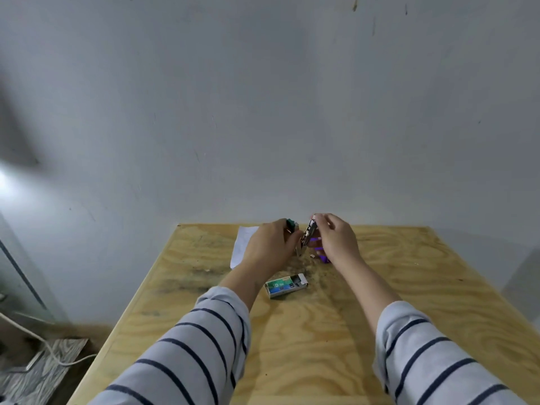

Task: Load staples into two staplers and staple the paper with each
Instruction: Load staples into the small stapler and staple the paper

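Note:
My left hand point(270, 247) holds a green stapler point(292, 226) that is swung open, its metal magazine point(306, 238) tilted up between my hands. My right hand point(336, 238) pinches the top end of that magazine with fingertips closed; whether a staple strip is in them I cannot tell. A purple stapler point(323, 258) lies on the table, mostly hidden under my right wrist. A green and blue staple box point(285, 285) lies open in front of my hands. White paper point(242, 247) lies at the far left, partly covered by my left hand.
The plywood table point(292, 331) stands against a grey wall. A small loose piece point(312, 256) lies by the purple stapler. On the floor to the left are a white cable point(43, 343) and a patterned board point(43, 372).

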`<state>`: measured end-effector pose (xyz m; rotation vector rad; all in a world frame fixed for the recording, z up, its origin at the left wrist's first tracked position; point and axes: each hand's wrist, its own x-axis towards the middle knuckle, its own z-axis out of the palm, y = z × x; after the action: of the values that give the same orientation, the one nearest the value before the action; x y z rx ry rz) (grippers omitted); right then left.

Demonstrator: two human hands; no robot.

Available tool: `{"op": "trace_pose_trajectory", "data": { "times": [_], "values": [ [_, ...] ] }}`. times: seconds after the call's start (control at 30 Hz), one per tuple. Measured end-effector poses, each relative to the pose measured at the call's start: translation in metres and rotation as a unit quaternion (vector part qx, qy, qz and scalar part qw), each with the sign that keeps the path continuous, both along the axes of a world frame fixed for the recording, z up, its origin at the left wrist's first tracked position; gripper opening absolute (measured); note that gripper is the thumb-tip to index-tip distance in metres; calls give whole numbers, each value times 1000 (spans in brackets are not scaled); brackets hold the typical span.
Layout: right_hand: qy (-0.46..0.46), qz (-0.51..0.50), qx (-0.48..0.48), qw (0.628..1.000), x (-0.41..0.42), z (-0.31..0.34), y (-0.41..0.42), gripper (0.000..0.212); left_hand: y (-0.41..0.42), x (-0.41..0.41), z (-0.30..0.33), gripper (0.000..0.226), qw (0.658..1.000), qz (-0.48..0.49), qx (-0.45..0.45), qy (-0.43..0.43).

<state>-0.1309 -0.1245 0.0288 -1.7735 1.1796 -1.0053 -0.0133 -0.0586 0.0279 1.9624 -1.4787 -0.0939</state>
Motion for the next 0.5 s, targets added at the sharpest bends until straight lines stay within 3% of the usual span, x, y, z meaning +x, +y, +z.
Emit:
{"op": "trace_pose_trajectory", "data": {
  "times": [0.1, 0.2, 0.23, 0.27, 0.33, 0.4, 0.43, 0.5],
  "values": [
    [-71, -55, 67, 994, 0, -1, -4, 28, 1, 5, -10, 19, 983, 11, -77, 169],
    [-251, -73, 229, 938, -5, -1, -5, 20, 3, 19, -22, 18, 895, 66, -124, 423],
    [-292, -73, 266, 916, -6, -2, -5, 19, 5, 23, -25, 20, 860, 72, -122, 490],
    [-312, -73, 287, 903, -7, -3, -6, 20, 6, 27, -28, 23, 847, 76, -112, 515],
    [-315, -79, 297, 898, -5, -7, -6, 23, 5, 33, -37, 26, 902, 90, -69, 417],
    [-301, -79, 287, 906, -2, -9, -6, 22, 5, 37, -45, 25, 973, 101, -10, 206],
    [-293, -75, 280, 911, 0, -9, -5, 21, 5, 37, -45, 26, 989, 95, 14, 112],
    [-288, -59, 270, 917, 5, -9, -3, 20, 3, 32, -39, 33, 997, 61, 49, 19]
  ]
}}
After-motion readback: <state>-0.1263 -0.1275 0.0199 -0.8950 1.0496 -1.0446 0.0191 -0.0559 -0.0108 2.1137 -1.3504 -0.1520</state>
